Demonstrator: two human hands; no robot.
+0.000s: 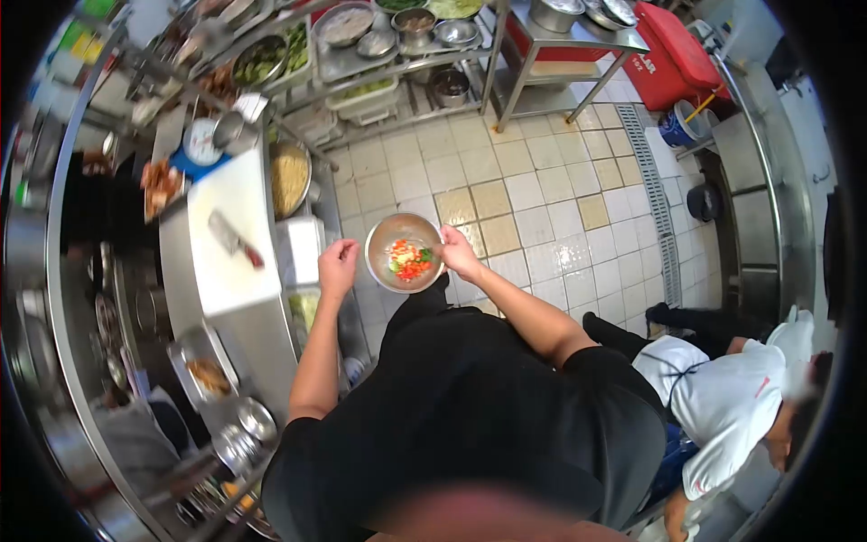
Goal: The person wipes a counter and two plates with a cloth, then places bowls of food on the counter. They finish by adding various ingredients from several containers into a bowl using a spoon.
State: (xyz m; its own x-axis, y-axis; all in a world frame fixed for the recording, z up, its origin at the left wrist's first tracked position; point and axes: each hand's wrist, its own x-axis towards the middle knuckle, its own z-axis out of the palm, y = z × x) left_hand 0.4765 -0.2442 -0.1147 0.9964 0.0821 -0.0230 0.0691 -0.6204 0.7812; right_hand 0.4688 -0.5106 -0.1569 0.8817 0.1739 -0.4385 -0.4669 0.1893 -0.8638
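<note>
My right hand [461, 254] grips the right rim of a round metal bowl [377, 237], held up over the tiled floor in front of me. Chopped red, pale and green vegetables [411, 260] lie in the bottom of the bowl. My left hand [338, 266] is just left of the bowl, apart from its rim, with the fingers drawn together. Whether anything small is pinched in them I cannot make out. To its left, a cleaver [233, 238] with a reddish handle lies on a white cutting board [209, 285].
A steel counter [181, 312] runs along my left, with a pan of pale grains [289, 179] and a tray of brown food [209, 372]. Shelves of food containers [348, 68] stand ahead. A red bin [673, 59] is at far right. A person in white [722, 388] bends behind me at right.
</note>
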